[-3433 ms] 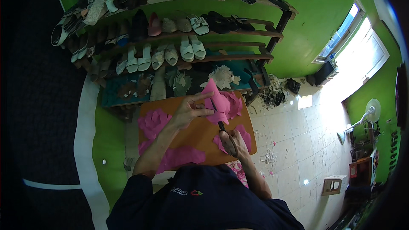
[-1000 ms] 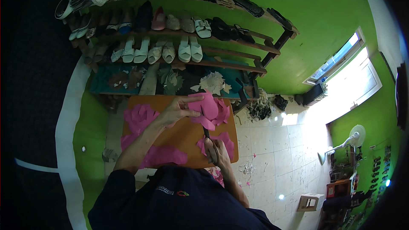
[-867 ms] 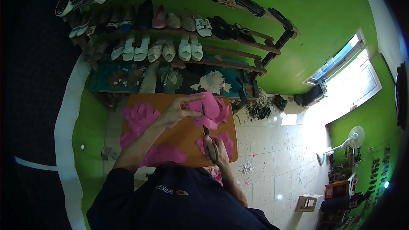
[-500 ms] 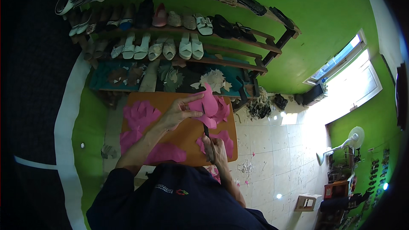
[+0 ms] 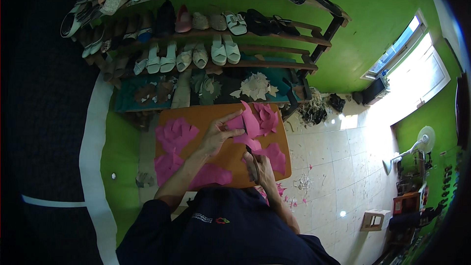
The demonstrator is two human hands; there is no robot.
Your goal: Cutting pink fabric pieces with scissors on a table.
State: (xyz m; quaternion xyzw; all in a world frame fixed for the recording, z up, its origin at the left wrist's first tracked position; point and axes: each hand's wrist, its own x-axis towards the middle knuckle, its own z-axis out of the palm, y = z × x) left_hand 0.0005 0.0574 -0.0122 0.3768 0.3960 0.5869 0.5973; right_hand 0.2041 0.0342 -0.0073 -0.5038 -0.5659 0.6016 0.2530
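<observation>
My left hand pinches a curved pink sheet piece between thumb and fingers above the table. A narrow dark line shows beside the fingertips; whether it is a slit or a blade I cannot tell. My right hand is closed round the handles of dark scissors, just below the held piece. Their blades point up at its lower edge, and part of them is hidden. More pink pieces lie around my hands: a ruffled pile at left, another at far right, and a flat piece near my right hand.
The orange tabletop stands before a wooden rack of shoes, sandals and cut material. Pink scraps and pale shreds litter the tiled floor at right. A white fan and a small box stand farther right.
The whole view has shifted, so table and hands appear farther right. My left hand still holds the pink piece, and the scissors stay in my right hand near its lower edge.
</observation>
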